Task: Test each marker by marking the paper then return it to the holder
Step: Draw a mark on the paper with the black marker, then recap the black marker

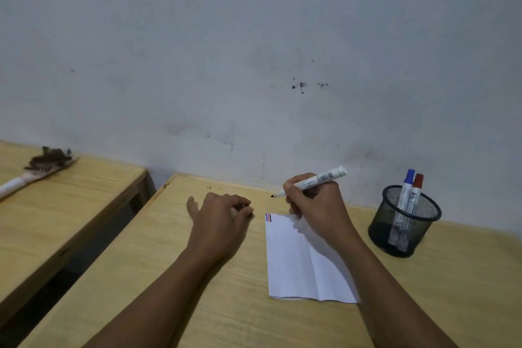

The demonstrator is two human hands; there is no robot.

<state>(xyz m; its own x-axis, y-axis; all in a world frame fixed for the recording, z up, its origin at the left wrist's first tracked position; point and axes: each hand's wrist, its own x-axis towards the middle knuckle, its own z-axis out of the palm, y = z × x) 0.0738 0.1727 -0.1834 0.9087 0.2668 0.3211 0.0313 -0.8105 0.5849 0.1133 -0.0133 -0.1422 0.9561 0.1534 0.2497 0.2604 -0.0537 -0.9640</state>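
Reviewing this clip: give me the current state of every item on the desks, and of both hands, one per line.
Black-tipped marker: uncapped, held in right hand, tip off the paper.
Left hand: curled, resting on desk; seems to pinch something dark, perhaps the cap.
Paper: creased, flat, blue, red and dark strokes at top-left corner.
Mesh holder: upright, holds two markers.
Blue marker: capped, in holder.
Red marker: capped, in holder.
Brush: lying on the other desk.

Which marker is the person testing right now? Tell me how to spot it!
Find the white paper on the wooden desk. Just above its top edge, the right hand grips a white marker with its black tip bare and pointing left. The other two markers, blue-capped and red-capped, stand in the black mesh holder.
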